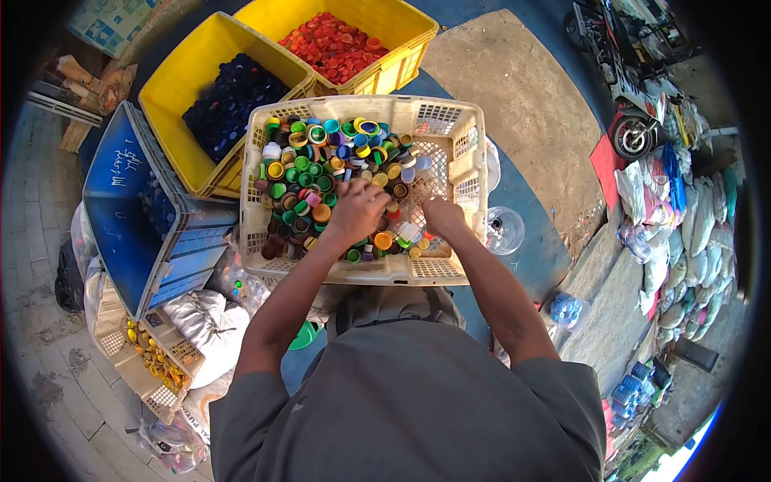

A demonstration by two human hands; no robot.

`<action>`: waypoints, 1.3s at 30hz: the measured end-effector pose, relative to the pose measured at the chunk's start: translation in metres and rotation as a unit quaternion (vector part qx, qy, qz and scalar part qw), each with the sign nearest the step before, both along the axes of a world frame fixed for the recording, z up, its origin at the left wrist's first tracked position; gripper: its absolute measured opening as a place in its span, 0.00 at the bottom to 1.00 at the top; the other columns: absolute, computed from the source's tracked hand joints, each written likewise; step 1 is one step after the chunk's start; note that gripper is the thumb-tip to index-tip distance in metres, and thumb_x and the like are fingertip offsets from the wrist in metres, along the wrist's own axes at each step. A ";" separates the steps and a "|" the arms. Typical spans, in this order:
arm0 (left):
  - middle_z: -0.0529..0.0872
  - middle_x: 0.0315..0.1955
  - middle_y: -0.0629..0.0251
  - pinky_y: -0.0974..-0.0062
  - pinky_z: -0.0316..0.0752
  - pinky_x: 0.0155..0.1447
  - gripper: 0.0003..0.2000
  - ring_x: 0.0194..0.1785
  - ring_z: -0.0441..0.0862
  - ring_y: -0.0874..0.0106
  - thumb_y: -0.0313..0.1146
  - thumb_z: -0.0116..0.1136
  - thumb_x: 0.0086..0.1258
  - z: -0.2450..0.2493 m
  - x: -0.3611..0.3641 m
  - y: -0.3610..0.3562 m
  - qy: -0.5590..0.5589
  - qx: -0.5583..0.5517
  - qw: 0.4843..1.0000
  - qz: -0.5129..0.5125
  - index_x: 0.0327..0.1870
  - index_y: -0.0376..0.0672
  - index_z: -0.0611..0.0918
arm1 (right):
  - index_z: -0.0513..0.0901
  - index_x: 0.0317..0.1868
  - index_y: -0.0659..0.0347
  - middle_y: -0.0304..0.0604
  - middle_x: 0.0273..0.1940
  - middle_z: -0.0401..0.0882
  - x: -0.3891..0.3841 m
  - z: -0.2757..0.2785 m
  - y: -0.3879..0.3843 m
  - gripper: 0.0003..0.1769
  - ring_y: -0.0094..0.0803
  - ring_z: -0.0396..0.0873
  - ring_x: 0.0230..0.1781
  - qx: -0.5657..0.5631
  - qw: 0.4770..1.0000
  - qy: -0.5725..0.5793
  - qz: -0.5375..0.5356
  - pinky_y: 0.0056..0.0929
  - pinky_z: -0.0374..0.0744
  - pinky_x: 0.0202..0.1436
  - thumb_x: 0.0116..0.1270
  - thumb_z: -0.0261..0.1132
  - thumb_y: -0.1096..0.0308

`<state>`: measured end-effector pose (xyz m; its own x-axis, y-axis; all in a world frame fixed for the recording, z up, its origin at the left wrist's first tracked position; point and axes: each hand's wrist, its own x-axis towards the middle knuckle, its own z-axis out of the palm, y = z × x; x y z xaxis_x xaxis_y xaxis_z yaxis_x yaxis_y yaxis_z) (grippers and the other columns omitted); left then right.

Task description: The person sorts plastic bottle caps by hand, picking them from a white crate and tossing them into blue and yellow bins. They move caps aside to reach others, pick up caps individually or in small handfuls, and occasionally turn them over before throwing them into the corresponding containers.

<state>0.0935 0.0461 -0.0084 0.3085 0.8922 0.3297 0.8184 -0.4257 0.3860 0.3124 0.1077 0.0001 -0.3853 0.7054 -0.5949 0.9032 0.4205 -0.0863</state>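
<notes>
A cream plastic crate (450, 120) sits in front of me, holding a heap of mixed coloured bottle caps (321, 169). My left hand (357, 210) rests palm down on the caps near the crate's middle, fingers spread among them. My right hand (442, 215) is in the crate's right part, fingers curled downward over the caps; whether it holds a cap is hidden.
Behind the crate stand a yellow crate of dark blue caps (229, 100) and a yellow crate of red caps (337, 44). A blue crate (132, 217) tilts at left. A small cream basket of caps (148, 357) and sacks lie lower left. A motorbike (634, 96) is parked at right.
</notes>
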 end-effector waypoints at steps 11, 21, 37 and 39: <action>0.78 0.47 0.66 0.60 0.60 0.59 0.11 0.58 0.69 0.66 0.34 0.58 0.63 -0.032 0.028 0.003 0.167 -0.097 0.977 -0.089 0.46 0.56 0.86 | 0.87 0.40 0.55 0.45 0.42 0.87 -0.003 -0.027 -0.015 0.11 0.40 0.87 0.40 0.025 0.994 -0.031 0.099 0.38 0.83 0.41 0.65 0.58 0.71; 0.76 0.47 0.66 0.61 0.62 0.60 0.07 0.58 0.68 0.66 0.32 0.57 0.62 -0.027 0.036 0.023 0.171 -0.112 0.973 -0.107 0.35 0.53 0.87 | 0.84 0.40 0.61 0.52 0.40 0.86 0.002 -0.020 -0.017 0.09 0.46 0.86 0.41 0.013 1.000 0.009 -0.004 0.43 0.84 0.38 0.61 0.60 0.73; 0.77 0.53 0.70 0.60 0.61 0.62 0.13 0.63 0.67 0.68 0.31 0.64 0.56 -0.039 0.041 0.029 0.111 -0.083 0.982 -0.125 0.44 0.53 0.86 | 0.85 0.38 0.61 0.51 0.35 0.86 0.012 -0.038 -0.026 0.08 0.47 0.86 0.37 0.040 0.998 0.028 0.042 0.42 0.84 0.36 0.60 0.61 0.73; 0.79 0.50 0.71 0.60 0.62 0.63 0.10 0.60 0.70 0.69 0.29 0.64 0.54 -0.031 0.036 0.029 0.038 -0.089 0.989 -0.113 0.39 0.50 0.86 | 0.85 0.37 0.62 0.52 0.34 0.86 0.013 -0.034 -0.024 0.07 0.48 0.86 0.35 0.045 0.996 0.058 0.046 0.43 0.84 0.35 0.59 0.62 0.73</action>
